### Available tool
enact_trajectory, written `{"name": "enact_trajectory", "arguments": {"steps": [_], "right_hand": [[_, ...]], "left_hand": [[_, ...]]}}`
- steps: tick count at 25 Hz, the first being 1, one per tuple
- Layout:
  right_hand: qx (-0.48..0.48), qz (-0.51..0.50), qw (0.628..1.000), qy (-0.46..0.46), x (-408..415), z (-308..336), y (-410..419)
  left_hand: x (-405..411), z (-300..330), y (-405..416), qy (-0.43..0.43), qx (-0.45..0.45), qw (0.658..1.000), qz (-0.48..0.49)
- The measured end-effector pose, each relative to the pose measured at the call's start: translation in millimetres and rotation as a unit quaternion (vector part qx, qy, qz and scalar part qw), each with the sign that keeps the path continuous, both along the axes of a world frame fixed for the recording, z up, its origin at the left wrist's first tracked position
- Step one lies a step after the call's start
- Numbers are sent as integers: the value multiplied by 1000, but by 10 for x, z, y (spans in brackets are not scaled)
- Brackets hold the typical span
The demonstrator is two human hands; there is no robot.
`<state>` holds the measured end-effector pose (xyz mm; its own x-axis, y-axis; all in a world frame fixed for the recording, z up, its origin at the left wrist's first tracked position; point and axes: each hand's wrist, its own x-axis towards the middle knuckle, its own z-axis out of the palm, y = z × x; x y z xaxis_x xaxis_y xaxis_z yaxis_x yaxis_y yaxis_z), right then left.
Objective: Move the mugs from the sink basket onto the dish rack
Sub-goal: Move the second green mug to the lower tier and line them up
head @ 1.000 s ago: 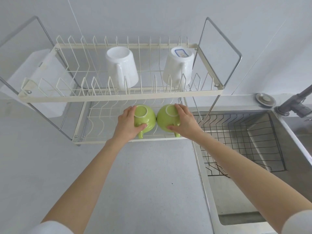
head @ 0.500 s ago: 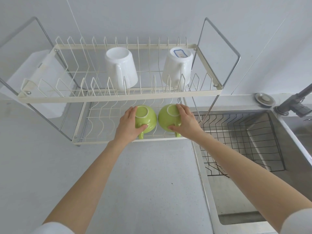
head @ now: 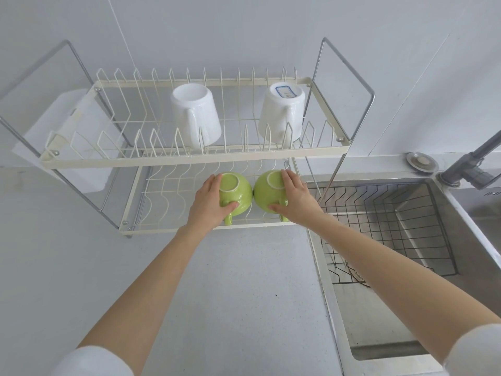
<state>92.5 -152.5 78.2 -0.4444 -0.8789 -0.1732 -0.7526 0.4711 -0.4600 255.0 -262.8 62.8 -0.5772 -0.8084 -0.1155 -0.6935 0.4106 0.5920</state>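
Two green mugs stand upside down, side by side and touching, on the lower tier of the cream wire dish rack (head: 173, 158). My left hand (head: 207, 204) grips the left green mug (head: 238, 194) from its left side. My right hand (head: 294, 198) grips the right green mug (head: 264, 192) from its right side. Both handles point toward me. On the upper tier, two white mugs rest upside down: one (head: 196, 118) in the middle, one (head: 282, 112) at the right. The dark wire sink basket (head: 401, 229) sits in the sink with no mug visible in it.
A steel sink (head: 406, 335) lies to the right of the grey counter (head: 217, 294). A grey faucet (head: 471, 166) and a round metal cap (head: 421, 162) sit behind the sink. A white board (head: 67, 137) leans behind the rack's left end.
Both hands stay on the green mugs on the lower tier. The two mugs have closed the small gap and now touch.
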Motion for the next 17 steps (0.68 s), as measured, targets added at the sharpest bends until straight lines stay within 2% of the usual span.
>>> {"name": "enact_trajectory", "arguments": {"steps": [7,13,17], "right_hand": [[39,37,998,20,-20,95,59],[27,92,990,104,125,272,291],[-8,121,984,129,236,466,535]], "left_hand": [[22,113,33,-41,10,999,-30],[97,393,273,-101,-84,990,-59],[211,576,514,-131,-137,977,-98]]}}
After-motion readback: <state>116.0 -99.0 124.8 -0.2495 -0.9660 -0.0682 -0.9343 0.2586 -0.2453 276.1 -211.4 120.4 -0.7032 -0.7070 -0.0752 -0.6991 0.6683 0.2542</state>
